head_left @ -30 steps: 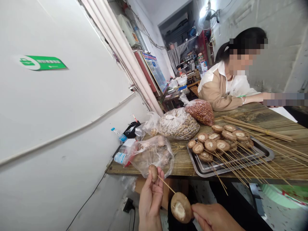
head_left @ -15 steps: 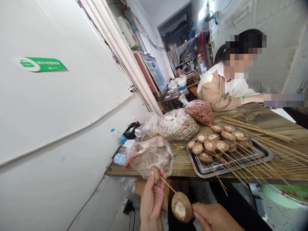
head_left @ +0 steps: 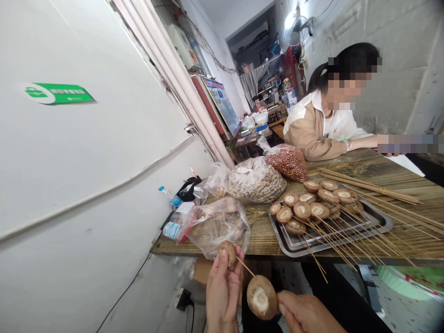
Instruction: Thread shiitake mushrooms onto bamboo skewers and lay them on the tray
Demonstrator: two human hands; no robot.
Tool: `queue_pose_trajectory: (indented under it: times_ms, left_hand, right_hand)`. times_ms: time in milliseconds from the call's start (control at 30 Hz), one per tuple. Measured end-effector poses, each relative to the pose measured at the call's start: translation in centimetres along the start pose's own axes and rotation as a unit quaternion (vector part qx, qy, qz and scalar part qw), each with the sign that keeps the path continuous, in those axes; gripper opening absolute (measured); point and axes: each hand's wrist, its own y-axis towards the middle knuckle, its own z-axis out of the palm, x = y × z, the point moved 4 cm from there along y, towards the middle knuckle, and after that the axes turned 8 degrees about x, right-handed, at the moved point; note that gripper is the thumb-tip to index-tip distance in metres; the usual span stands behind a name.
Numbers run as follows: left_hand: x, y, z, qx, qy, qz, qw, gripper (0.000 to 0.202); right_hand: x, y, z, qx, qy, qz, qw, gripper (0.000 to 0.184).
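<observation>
Between the fingers and thumb of my left hand [head_left: 225, 289] is a brown shiitake mushroom [head_left: 228, 254]. A thin bamboo skewer [head_left: 245, 266] runs from that mushroom to a larger shiitake [head_left: 262, 297] threaded lower down, its pale underside facing me. My right hand [head_left: 305, 310] is closed at the larger mushroom's right edge, pinching the skewer, whose lower end the fingers hide. Both hands are in front of the table edge. On the metal tray [head_left: 294, 249] to the right lie several skewered shiitakes [head_left: 319, 210], sticks pointing toward me.
A clear plastic bag [head_left: 218, 226] lies on the wooden table [head_left: 258, 249] just beyond my left hand. Behind it stand a bag of shelled-looking brown pieces [head_left: 256, 180] and a bag of reddish nuts [head_left: 287, 162]. Loose skewers [head_left: 371, 185] lie right. A person [head_left: 312, 125] leans on the table.
My left hand and its mushroom have shifted slightly right, closer to the larger mushroom. Less of the skewer shows between the two. The right hand is nearly still.
</observation>
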Motion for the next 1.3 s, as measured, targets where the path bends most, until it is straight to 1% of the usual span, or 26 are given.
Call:
queue_pose_trajectory:
  times_ms: [233,300,400,467,533,600,667,800,833,900,967,1033,1100,1167,1233,1300]
  left_hand:
    - [0.5,0.0,0.0,0.021,0.001,0.010,1.000,0.016]
    - [0.8,0.0,0.1,0.027,0.005,0.015,0.999,0.014]
    - [1.4,-0.3,0.2,0.022,0.007,0.015,1.000,0.010]
    - [2.0,-0.5,0.4,0.034,0.008,0.006,0.999,0.016]
    - [2.5,-0.6,0.6,0.053,0.010,-0.009,0.998,0.028]
    - [2.6,-0.7,0.8,0.063,0.012,-0.014,0.998,0.035]
    - [2.3,-0.7,0.8,0.072,0.014,-0.009,0.997,0.037]
    - [1.3,-0.8,0.9,0.136,-0.031,-0.024,0.990,0.040]
    - [1.2,-0.9,0.8,0.142,-0.049,-0.028,0.988,0.038]
    - [1.3,-1.1,0.7,0.136,-0.075,-0.036,0.987,0.035]
    - [1.9,-1.4,0.9,0.134,-0.084,-0.056,0.986,0.038]
    - [2.8,-1.7,1.5,0.139,-0.079,-0.093,0.983,0.043]
    - [3.4,-1.8,1.9,0.118,-0.066,-0.110,0.985,0.042]
    - [3.5,-1.6,1.5,0.062,-0.051,-0.105,0.991,0.039]
    - [3.1,-1.1,0.4,0.000,-0.027,-0.099,0.995,0.037]
    - [2.8,-0.1,-0.9,-0.030,0.003,-0.105,0.994,0.036]
  right_hand:
    - [0.3,0.0,-0.3,-0.021,0.000,-0.022,1.000,0.028]
    - [0.2,0.2,-0.4,-0.036,-0.006,-0.034,0.999,0.028]
    - [0.1,0.6,-0.7,-0.072,-0.015,-0.058,0.996,0.027]
    - [-0.1,0.9,-0.9,-0.095,-0.014,-0.074,0.993,0.026]
    - [-0.2,1.2,-1.2,-0.111,-0.014,-0.082,0.990,0.026]
    - [-0.3,1.5,-1.3,-0.114,-0.016,-0.082,0.990,0.026]
    - [-0.3,1.5,-1.5,-0.108,-0.011,-0.083,0.991,0.027]
    - [0.0,1.3,-2.1,-0.106,0.041,-0.091,0.989,0.028]
    - [0.1,1.4,-2.2,-0.100,0.061,-0.092,0.989,0.030]
    - [-0.1,1.6,-2.0,-0.085,0.114,-0.083,0.986,0.033]
    - [-0.5,2.1,-1.5,-0.074,0.175,-0.063,0.980,0.035]
    - [-1.1,2.7,-0.7,-0.066,0.219,-0.039,0.973,0.038]
    - [-1.4,3.0,0.1,-0.047,0.192,-0.026,0.980,0.040]
    - [-1.0,2.6,0.0,-0.029,0.110,-0.023,0.993,0.034]
    - [0.0,1.3,-1.5,-0.032,-0.017,-0.034,0.999,0.026]
    - [1.5,-0.8,-4.7,-0.073,-0.127,-0.036,0.989,0.021]
